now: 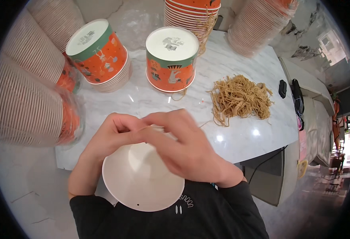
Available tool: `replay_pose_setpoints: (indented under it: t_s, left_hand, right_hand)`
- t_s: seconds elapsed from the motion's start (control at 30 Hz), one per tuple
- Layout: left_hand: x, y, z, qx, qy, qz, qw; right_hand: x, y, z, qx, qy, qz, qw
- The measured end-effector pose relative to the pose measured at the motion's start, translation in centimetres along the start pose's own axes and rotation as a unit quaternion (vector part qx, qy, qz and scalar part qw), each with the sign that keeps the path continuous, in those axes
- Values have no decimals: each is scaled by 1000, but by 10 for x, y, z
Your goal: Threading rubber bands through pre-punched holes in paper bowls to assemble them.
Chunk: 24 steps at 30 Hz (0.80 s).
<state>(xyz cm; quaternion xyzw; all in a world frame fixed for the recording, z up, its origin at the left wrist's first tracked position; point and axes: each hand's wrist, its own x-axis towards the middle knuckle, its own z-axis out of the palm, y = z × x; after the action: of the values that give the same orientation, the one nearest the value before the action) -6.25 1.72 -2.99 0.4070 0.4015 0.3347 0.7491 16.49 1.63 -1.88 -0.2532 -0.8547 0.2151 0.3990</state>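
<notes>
Both hands (151,139) on empty white cup (143,179)

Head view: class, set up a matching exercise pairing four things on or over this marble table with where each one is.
Things:
1. white cup
2. pile of tan strings
3. upside-down orange cup
4. small black object

Places:
A. near the table's right edge
B. held in both hands, near the person's chest
C. middle of the table, base up
D. right of the centre, loose on the marble

Pairs: 1-B, 2-D, 3-C, 4-A
</notes>
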Motion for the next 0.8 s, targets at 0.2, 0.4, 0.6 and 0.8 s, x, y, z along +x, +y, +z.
replay_pose_setpoints:
  t_s: [0.2,0.4,0.6,0.8]
  left_hand:
    - [-10,-13,-14,-23,-28,81,996]
    - [-10,-14,-18,-21,-32,73,997]
    - [-7,-15,-17,-27,-34,96,994]
    - [-3,-16,-14,-8,-1,128,992]
  right_hand:
    - [3,20,17,139,-15,94,986]
    - [-8,37,29,303,-9,179,936]
    - [-15,44,30,364,-50,252,895]
    - [-19,48,25,295,-37,238,925]
